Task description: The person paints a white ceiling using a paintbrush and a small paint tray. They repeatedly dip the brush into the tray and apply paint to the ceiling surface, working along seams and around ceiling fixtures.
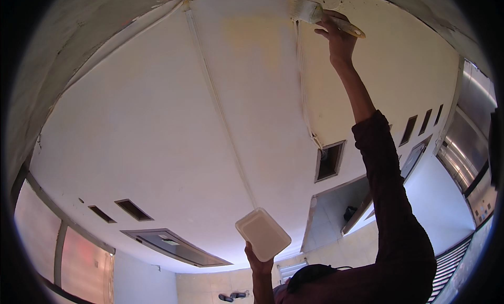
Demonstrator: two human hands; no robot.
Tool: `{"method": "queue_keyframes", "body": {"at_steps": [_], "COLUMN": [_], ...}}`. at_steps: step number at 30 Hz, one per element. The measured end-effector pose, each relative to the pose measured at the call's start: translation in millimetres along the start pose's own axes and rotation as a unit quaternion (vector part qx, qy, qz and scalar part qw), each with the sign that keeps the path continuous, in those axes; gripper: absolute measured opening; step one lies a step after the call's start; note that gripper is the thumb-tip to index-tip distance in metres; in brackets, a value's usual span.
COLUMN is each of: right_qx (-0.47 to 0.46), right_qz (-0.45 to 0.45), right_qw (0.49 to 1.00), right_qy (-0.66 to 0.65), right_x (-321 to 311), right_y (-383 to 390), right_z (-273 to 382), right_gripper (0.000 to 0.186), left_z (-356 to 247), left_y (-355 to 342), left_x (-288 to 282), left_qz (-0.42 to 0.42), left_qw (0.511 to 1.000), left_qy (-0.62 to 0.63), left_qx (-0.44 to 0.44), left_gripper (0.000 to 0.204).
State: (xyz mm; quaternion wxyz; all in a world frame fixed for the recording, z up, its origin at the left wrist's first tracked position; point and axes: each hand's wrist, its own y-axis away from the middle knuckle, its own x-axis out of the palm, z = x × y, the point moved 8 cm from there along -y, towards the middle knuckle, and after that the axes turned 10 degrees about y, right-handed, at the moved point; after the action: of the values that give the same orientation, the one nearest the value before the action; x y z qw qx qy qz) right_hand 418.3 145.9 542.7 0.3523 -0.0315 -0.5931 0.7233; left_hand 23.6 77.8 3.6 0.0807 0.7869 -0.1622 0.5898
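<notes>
Top, right of centre: paintbrush (pixel 311 11) is gripped by fingers of right hand (pixel 340 41), near wall (pixel 147 136) | Lower centre: pale tray (pixel 263 233) is held by fingers of left hand (pixel 260 263)

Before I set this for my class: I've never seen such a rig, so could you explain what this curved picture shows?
There is no machine: a person works bare-handed. The one picture comes from a wide fisheye camera worn on their head, so straight edges bend. The raised right hand holds a brush, its bristles near the top of a pale wall. The left hand, lower down, holds a pale, round-cornered tray. Some dark footwear lies on the floor.
</notes>
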Motion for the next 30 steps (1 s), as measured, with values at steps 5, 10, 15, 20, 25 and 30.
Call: {"method": "queue_keyframes", "body": {"at_steps": [5,10,15,20,25,30], "right_qx": [0.025,0.013,0.014,-0.138,-0.061,-0.257], "right_qz": [0.02,0.047,0.006,0.048,0.05,0.032], "right_qw": [0.995,0.987,0.982,0.958,0.953,0.899], "right_qy": [0.095,0.151,0.187,0.245,0.292,0.352], "right_x": [-15.1,-20.5,-28.5,-10.4,-19.7,0.6], "right_y": [32.3,50.9,48.6,76.4,101.3,117.8], "right_z": [-19.6,-16.3,-5.0,8.9,-2.7,25.3], "right_gripper": [0.022,0.017,0.014,0.014,0.016,0.023], "left_z": [4.4,2.2,3.3,5.4,3.6,3.5], "left_y": [-0.2,1.7,3.9,2.9,4.2,4.2], "left_x": [12.7,16.1,16.0,13.4,11.4,15.8], "left_qz": [0.013,0.037,0.026,0.037,0.023,0.021], "left_qw": [0.995,0.993,0.993,0.992,0.993,0.995], "left_qy": [0.092,0.104,0.112,0.117,0.111,0.098], "left_qx": [-0.018,-0.032,-0.026,-0.036,-0.027,-0.029], "left_gripper": [0.056,0.055,0.054,0.054,0.054,0.054]}}
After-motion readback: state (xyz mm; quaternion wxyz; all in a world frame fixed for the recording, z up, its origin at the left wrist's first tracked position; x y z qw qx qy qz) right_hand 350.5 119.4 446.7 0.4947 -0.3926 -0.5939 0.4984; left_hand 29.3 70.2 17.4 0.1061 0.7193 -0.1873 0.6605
